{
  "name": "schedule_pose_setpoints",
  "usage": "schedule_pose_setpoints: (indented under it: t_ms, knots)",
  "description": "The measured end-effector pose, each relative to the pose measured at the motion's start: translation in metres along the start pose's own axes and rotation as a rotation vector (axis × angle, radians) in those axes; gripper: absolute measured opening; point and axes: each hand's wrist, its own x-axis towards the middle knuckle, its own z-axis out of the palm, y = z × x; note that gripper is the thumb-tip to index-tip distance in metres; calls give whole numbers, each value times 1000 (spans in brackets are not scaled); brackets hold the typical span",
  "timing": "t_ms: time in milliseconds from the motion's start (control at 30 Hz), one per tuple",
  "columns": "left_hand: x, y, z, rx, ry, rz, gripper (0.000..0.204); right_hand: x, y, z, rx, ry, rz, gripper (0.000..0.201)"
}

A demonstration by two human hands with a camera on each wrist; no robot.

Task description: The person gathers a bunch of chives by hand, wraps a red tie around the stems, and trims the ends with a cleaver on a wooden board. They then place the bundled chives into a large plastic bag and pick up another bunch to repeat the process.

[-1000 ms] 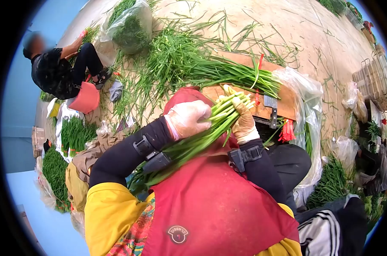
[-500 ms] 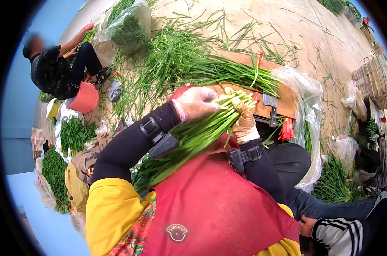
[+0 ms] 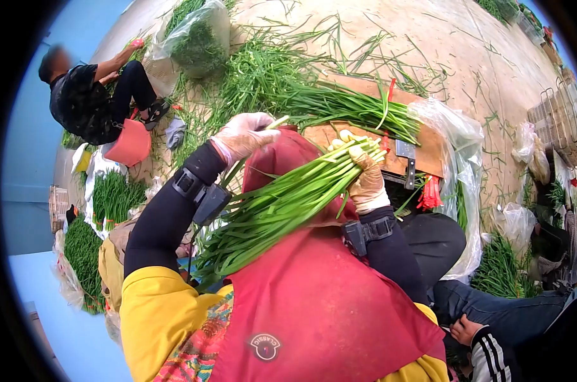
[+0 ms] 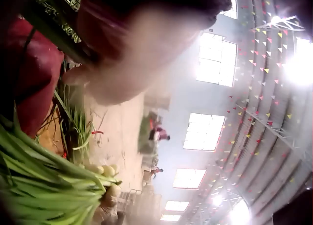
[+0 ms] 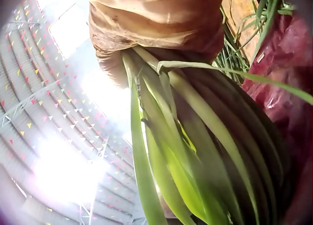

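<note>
My right hand (image 3: 367, 181), in a stained pale glove, grips a thick bunch of long flat-leaved green stalks (image 3: 295, 197) just below their pale ends. The leaves fan down across the red apron (image 3: 314, 299); in the right wrist view the bunch (image 5: 195, 146) spreads out from under the gloved fist. Up and left of it, my gloved left hand (image 3: 244, 135) pinches a stalk (image 3: 277, 122) by its pale end, apart from the bunch. That hand is blurred in the left wrist view, where the bunch's pale ends (image 4: 107, 173) show lower down.
Ahead lies a wooden board (image 3: 431, 158) with more greens (image 3: 365, 108), a cleaver (image 3: 405, 151) and clear plastic (image 3: 460, 134). Red ties (image 3: 430, 193) hang near its edge. A person (image 3: 82, 102) sits at left by a pink bucket (image 3: 128, 145); another person's hand (image 3: 465, 330) shows lower right.
My left hand moved forward to the bunch's pale ends, then drew back left with a stalk. The right hand kept its grip. At lower right, another person's hand and leg came into view.
</note>
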Motion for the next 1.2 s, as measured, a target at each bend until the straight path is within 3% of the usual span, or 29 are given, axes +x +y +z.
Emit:
schedule_pose_setpoints:
  t_ms: [33,67,200,267,333,367,433,467,500,567,600,667,733,800,867,933,1000,1067,1133,1200]
  knots:
    - [-7,9,4,-62,-30,25,22,0,2,0,2,-2,4,45]
    - [-12,17,15,114,-2,240,28,1,3,1,-1,2,1,46]
    - [-1,21,57,151,-207,154,27,1,6,4,-17,22,-5,43]
    - [0,23,56,113,-202,109,23,-2,2,0,-34,4,-4,43]
    - [-9,32,41,-201,-235,-106,19,-6,0,-1,-43,-16,-2,43]
    - [-11,26,32,-153,-162,-94,16,-7,0,1,-24,-13,-15,42]
    - [-4,-6,0,91,-53,-40,16,-9,-2,5,9,-9,-30,43]
    - [-7,-9,-22,428,53,10,17,-9,-3,4,12,-7,-35,43]
    - [-5,-28,-53,703,-29,116,25,-8,-4,3,37,-37,-23,44]
    - [-16,-24,-86,1037,86,-258,43,-8,-2,0,36,-23,-21,46]
    - [-30,-22,-90,1061,220,-112,48,-8,-2,0,36,-28,-21,46]
    - [-26,-11,-91,703,171,-122,53,-7,-1,1,1,-34,5,45]
    - [-16,0,-65,212,18,16,48,-6,0,5,2,-31,6,44]
    - [-2,18,-28,302,-170,452,43,-3,1,7,-4,-33,4,43]
    - [7,31,24,79,-208,463,41,-2,3,5,-33,-27,-19,43]
    - [13,48,59,143,-268,530,41,-3,2,12,20,-53,23,41]
    - [23,38,90,97,-156,659,46,-5,1,5,84,-39,42,38]
    - [36,31,98,218,-123,701,51,-9,3,5,90,3,3,34]
    - [39,35,99,438,39,720,56,-10,2,12,79,-41,-9,32]
    - [45,33,98,440,-21,690,65,-11,4,9,66,17,-31,28]
